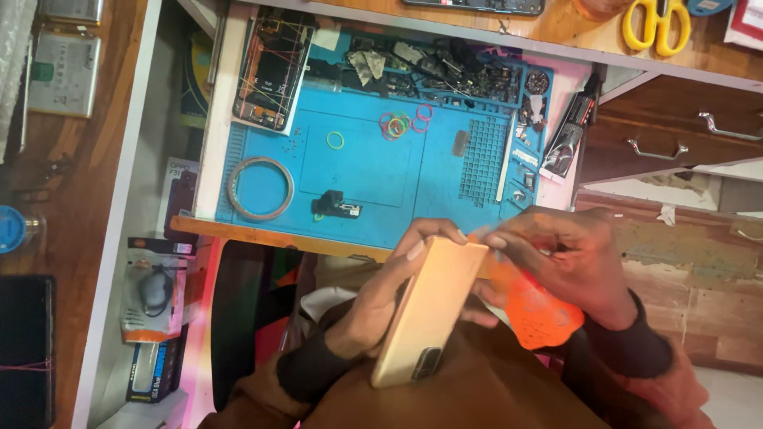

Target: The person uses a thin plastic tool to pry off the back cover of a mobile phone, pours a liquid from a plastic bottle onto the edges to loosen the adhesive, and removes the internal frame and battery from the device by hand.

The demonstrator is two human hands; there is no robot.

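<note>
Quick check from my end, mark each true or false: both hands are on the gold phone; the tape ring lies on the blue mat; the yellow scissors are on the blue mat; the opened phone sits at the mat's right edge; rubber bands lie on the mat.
1. Both hands are on the gold smartphone. True: left hand grips its side, right hand is at its top edge with an orange plastic tool.
2. The clear tape ring lies on the blue work mat. True.
3. The yellow-handled scissors lie on the mat. False: on the wooden shelf beyond it.
4. The opened phone sits at the mat's right edge. False: left corner.
5. Coloured rubber bands lie on the mat. True.
</note>
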